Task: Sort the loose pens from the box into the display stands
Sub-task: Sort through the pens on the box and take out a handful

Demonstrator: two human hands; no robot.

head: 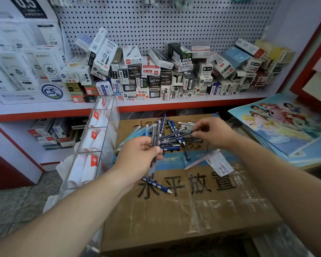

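A shop corner seen from above, over a person's two bare forearms. A white pegboard (pixel 165 25) backs a red-edged shelf (pixel 193 104) crowded with small pen cartons (pixel 146 80). Below it a large sealed cardboard box (pixel 193 210) lies flat, printed with big black characters. A tall clear display stand (pixel 100 138) with stacked compartments leans against the box's left side, and a stack of cartoon posters (pixel 285 127) rests to the right. On the far part of the box top lies a loose pile of pens (pixel 174 140), mostly dark blue, crossing at many angles. The left hand (pixel 137 158) is in front of the pile, its fingers curled and thumb pressed round a bundle of pens (pixel 154 134) that stands nearly upright, the long axis running away from the viewer. The right hand (pixel 213 132) reaches over the pile, fingertips drawn together and pinching the right end of a dark pen (pixel 180 135) that lies left to right, slightly tilted. A pale pink pen (pixel 202 159) lies diagonally near a white label (pixel 220 164). Closest to the viewer, a blue spotted pen (pixel 157 185) lies alone, its white tip pointing right
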